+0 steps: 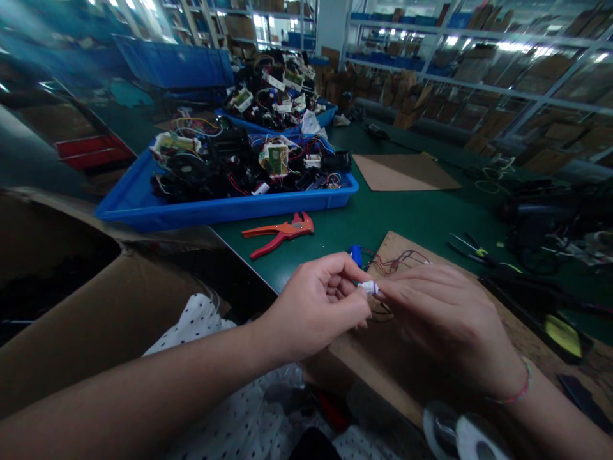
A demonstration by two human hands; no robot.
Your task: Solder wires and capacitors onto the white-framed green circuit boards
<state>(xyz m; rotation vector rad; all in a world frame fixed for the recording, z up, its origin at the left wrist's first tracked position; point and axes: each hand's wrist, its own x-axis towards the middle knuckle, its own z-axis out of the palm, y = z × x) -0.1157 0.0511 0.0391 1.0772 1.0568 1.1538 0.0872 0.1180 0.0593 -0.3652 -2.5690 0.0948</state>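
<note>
White with a purple band, a small piece (369, 287) is pinched by your left hand (316, 303). Your right hand (453, 313) is at its three o'clock side; whether it grips too, I cannot tell. Orange-red wire strippers (286, 232) lie on the green bench (330, 237) at the piece's ten o'clock.

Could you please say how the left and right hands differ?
The left hand has curled fingers; the right hand has straighter ones. The left hand pinches the small white piece between thumb and finger; the right hand's grip is hidden. The right hand has a bracelet at its wrist; the left hand has none. Both are ungloved.
</note>
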